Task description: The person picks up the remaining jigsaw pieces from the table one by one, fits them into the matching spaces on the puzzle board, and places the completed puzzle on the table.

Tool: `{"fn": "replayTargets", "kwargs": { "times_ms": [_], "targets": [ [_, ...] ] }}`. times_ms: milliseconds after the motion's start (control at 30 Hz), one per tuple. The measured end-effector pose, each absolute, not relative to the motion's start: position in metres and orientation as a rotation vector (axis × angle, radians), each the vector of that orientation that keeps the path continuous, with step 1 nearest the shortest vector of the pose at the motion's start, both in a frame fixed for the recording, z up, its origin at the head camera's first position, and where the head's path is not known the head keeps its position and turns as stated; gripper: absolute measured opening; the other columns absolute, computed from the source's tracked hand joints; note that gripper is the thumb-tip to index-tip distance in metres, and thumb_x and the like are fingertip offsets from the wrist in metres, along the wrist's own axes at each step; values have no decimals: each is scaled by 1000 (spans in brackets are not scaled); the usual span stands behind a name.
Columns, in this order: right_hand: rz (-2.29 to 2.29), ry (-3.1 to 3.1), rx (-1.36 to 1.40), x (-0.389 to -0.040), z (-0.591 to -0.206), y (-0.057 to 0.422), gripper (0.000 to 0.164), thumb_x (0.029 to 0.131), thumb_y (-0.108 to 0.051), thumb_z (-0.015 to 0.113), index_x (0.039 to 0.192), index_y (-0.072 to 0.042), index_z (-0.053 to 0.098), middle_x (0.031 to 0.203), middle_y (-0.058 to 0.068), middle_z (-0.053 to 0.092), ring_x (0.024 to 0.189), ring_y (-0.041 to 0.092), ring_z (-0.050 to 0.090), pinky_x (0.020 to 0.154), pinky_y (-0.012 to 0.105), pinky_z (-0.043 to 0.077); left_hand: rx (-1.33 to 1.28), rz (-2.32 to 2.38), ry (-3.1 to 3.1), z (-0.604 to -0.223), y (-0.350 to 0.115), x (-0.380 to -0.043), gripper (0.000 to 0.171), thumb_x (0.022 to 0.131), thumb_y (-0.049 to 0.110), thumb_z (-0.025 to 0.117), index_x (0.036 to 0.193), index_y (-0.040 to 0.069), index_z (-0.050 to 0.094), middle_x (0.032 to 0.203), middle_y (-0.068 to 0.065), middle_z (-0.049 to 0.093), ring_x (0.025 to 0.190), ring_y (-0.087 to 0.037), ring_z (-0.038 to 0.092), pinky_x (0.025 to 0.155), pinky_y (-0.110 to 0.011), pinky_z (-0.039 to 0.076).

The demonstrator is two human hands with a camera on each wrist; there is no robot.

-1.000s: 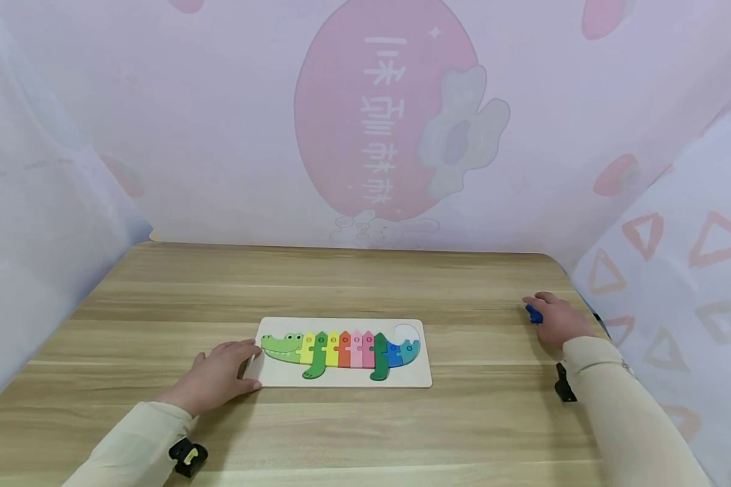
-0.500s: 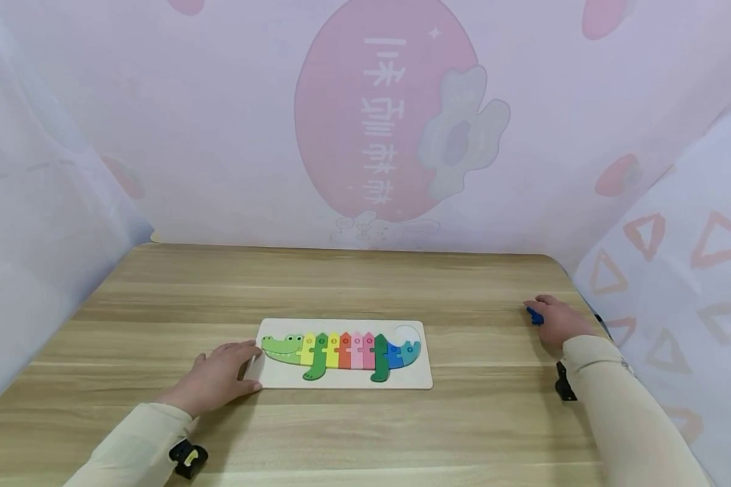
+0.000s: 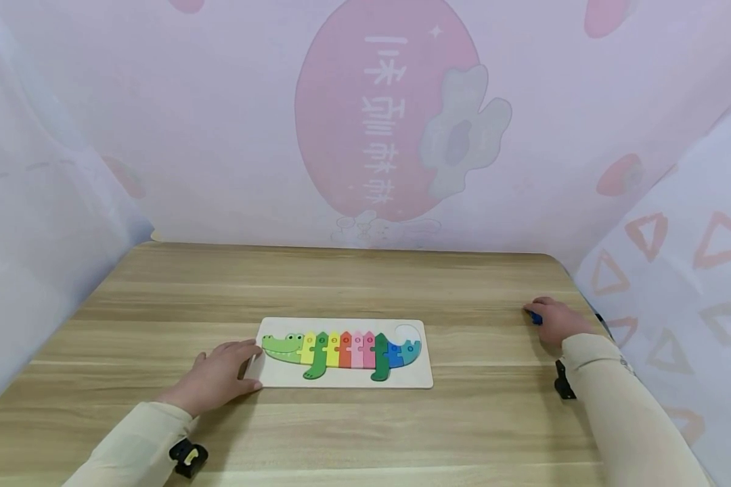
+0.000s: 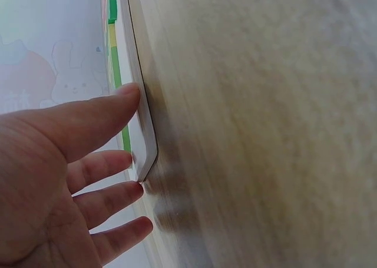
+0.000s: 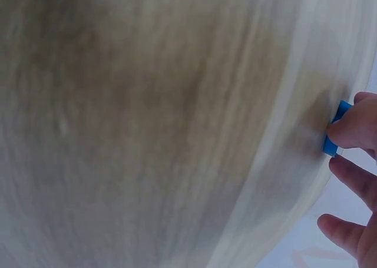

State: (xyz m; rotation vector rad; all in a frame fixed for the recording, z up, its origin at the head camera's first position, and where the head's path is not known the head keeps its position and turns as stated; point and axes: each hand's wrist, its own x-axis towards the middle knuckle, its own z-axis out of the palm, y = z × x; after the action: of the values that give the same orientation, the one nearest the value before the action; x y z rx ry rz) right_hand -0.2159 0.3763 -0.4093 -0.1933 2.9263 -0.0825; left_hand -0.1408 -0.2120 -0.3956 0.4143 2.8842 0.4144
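A wooden crocodile puzzle board (image 3: pixel 347 379) lies flat near the middle of the table in the head view. Numbered coloured pieces form the crocodile (image 3: pixel 345 350), and bare pale wood shows above its blue tail end. At the board's left end rests my left hand (image 3: pixel 216 377). Its thumb (image 4: pixel 126 100) touches the near side, and the relaxed fingers reach the corner in the left wrist view. Far to the right, my right hand (image 3: pixel 557 320) pinches a small blue puzzle piece (image 5: pixel 331 145) between thumb and fingers, low over the tabletop; the fingers partly cover it.
The wood-grain table (image 3: pixel 341 433) ends on the right just beyond my right hand. A pale printed curtain (image 3: pixel 219 135) rises behind the table and along both sides. Each wrist carries a black camera mount (image 3: pixel 189 458).
The right hand's fingers have drawn in slightly over the blue puzzle piece, so less of it shows. The left hand and the board stay in place.
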Motion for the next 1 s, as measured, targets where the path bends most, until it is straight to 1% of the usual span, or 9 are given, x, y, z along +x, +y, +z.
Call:
{"fn": "replayTargets", "kwargs": {
  "times_ms": [200,367,633,1000],
  "targets": [
    [-81,2939,-195,-216,-410,376,50,81,8,53,131,2,56,134,31,45,119,52,48,87,60,47,413,422,2875,-396,-213,-141,57,81,30,77,128,3,58,140,-24,49,125,-48,45,89,-81,27],
    [-87,2942,-195,-216,-409,373,50,80,10,52,130,3,56,135,32,45,120,52,47,91,60,46,423,425,2878,-397,-214,-142,58,81,31,77,128,3,58,139,-24,49,124,-48,45,89,-80,27],
    [-114,2938,-215,-218,-411,375,49,79,10,54,127,5,57,133,34,47,119,53,47,94,60,44,422,438,2877,-396,-214,-142,57,81,30,77,127,4,59,139,-24,49,124,-48,45,88,-81,26],
    [-154,2983,-217,-216,-415,376,45,80,7,58,126,5,59,129,33,48,114,53,49,89,59,47,410,431,2873,-397,-213,-142,57,81,31,77,128,4,58,140,-23,48,125,-49,44,89,-81,26]
  ]
}}
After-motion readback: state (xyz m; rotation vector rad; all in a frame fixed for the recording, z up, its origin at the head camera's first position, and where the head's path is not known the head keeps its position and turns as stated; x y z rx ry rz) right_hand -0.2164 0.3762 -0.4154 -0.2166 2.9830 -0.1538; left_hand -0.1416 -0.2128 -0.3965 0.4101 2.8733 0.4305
